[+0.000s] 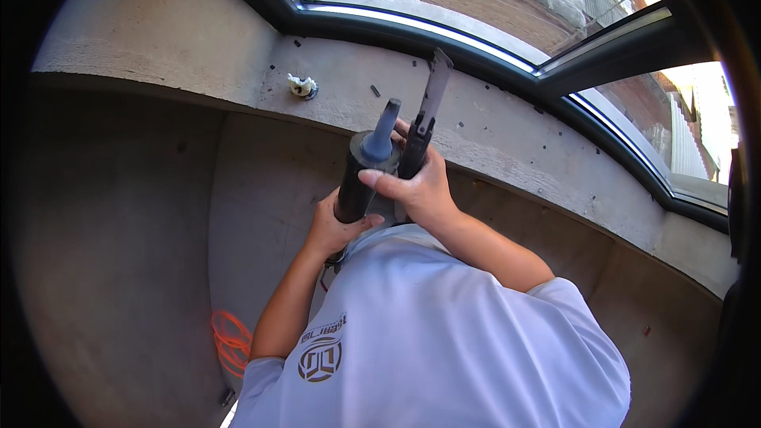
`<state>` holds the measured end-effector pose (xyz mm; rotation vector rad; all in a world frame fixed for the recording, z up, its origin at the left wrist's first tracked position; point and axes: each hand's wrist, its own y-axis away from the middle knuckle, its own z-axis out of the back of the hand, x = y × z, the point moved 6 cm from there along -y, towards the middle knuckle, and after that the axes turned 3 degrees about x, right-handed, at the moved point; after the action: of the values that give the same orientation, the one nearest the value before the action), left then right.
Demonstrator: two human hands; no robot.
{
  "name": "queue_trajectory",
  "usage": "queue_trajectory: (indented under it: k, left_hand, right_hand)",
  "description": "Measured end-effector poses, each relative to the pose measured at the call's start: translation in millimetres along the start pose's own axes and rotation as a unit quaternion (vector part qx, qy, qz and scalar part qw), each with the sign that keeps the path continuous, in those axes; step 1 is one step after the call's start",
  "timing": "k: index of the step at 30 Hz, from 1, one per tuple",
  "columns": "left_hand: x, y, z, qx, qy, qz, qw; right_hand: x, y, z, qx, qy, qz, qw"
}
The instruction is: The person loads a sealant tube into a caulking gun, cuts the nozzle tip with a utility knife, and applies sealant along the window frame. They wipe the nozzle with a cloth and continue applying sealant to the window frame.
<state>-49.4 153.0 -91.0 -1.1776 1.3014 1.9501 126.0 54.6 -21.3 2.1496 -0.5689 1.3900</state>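
My left hand [326, 228] is wrapped round the black barrel of a caulking gun [353, 190], held upright in front of my shirt. A blue-grey nozzle [383, 133] with a flattened, angled tip points up from the barrel's end. My right hand [428, 190] grips the dark handle of a utility knife [415, 147]. Its long blade is slid out and points up, to the right of the nozzle and apart from it. The right thumb lies against the barrel's top edge. The gun's lower end is mostly hidden behind my left hand and shirt.
Beyond my hands runs a concrete sill [341, 71] strewn with small black bits. A whitish wad [302, 86] sits on it at the left. A dark window frame [412, 36] with glass borders the sill. An orange coiled hose [231, 342] lies at the lower left.
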Motion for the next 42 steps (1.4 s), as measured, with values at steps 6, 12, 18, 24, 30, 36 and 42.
queue_trajectory:
  k: [6, 12, 18, 24, 30, 36, 42]
  left_hand:
    - [28.0, -35.3, 25.1, 0.027, 0.004, 0.097, 0.995]
    - [75.9, -38.0, 45.7, 0.08, 0.008, 0.274, 0.958]
    - [88.8, -35.0, 57.1, 0.102, 0.031, 0.322, 0.941]
    - [85.3, -33.3, 66.0, 0.098, -0.031, 0.336, 0.936]
    - [82.9, -33.1, 74.9, 0.083, -0.081, 0.343, 0.932]
    - [81.1, -33.6, 76.7, 0.09, -0.112, 0.367, 0.919]
    - [70.3, -29.9, 71.8, 0.08, -0.119, 0.364, 0.92]
  right_hand:
    - [-26.9, -30.1, 54.1, -0.127, 0.032, -0.054, 0.99]
    - [-30.3, -45.5, 85.4, -0.106, 0.049, 0.023, 0.993]
    - [-41.4, -66.7, 87.0, -0.127, 0.007, 0.053, 0.99]
    - [-62.1, -94.6, 81.8, -0.094, -0.042, 0.064, 0.993]
    - [-79.2, -132.0, 62.7, -0.037, -0.065, 0.063, 0.995]
    - [-109.7, -174.7, 48.5, -0.017, -0.039, 0.026, 0.999]
    - [-125.3, -176.8, 24.0, -0.009, 0.05, 0.011, 0.999]
